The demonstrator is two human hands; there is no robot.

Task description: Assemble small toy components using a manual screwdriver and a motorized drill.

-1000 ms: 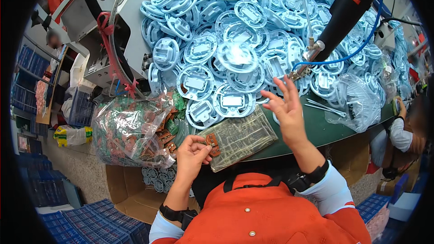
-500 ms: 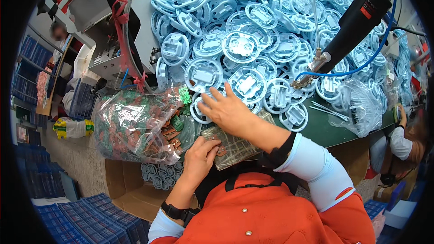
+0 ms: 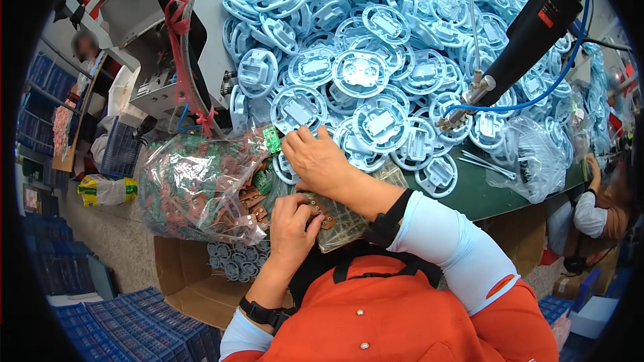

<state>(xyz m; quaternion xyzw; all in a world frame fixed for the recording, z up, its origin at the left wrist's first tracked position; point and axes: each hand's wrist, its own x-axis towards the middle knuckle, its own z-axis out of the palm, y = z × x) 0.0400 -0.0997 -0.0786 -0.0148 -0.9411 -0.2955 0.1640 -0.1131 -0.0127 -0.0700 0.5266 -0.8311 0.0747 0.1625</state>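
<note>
My right hand (image 3: 322,161) reaches over the front of a heap of light-blue plastic ring parts (image 3: 381,125), beside a small green circuit board (image 3: 271,139) at a bag's edge. Its fingers are bent together, their undersides hidden, so what they grip cannot be made out. My left hand (image 3: 290,228) is curled low beside small brown circuit boards (image 3: 323,214), which lie on a flat, tape-wrapped block (image 3: 349,224). The left fingertips are tucked in at the boards' left end. Whatever they hold is hidden.
A clear plastic bag (image 3: 194,188) of green and brown boards lies at left. A black tool (image 3: 530,33) with a blue hose hangs over the heap at right. White sticks (image 3: 488,164) and a crumpled bag (image 3: 537,167) lie nearby. A cardboard box (image 3: 194,288) stands below the table edge.
My right hand has shifted left and its spread fingers have drawn together. My left hand has moved slightly left, uncovering more brown board. A ring part in front now sits differently, farther right.
</note>
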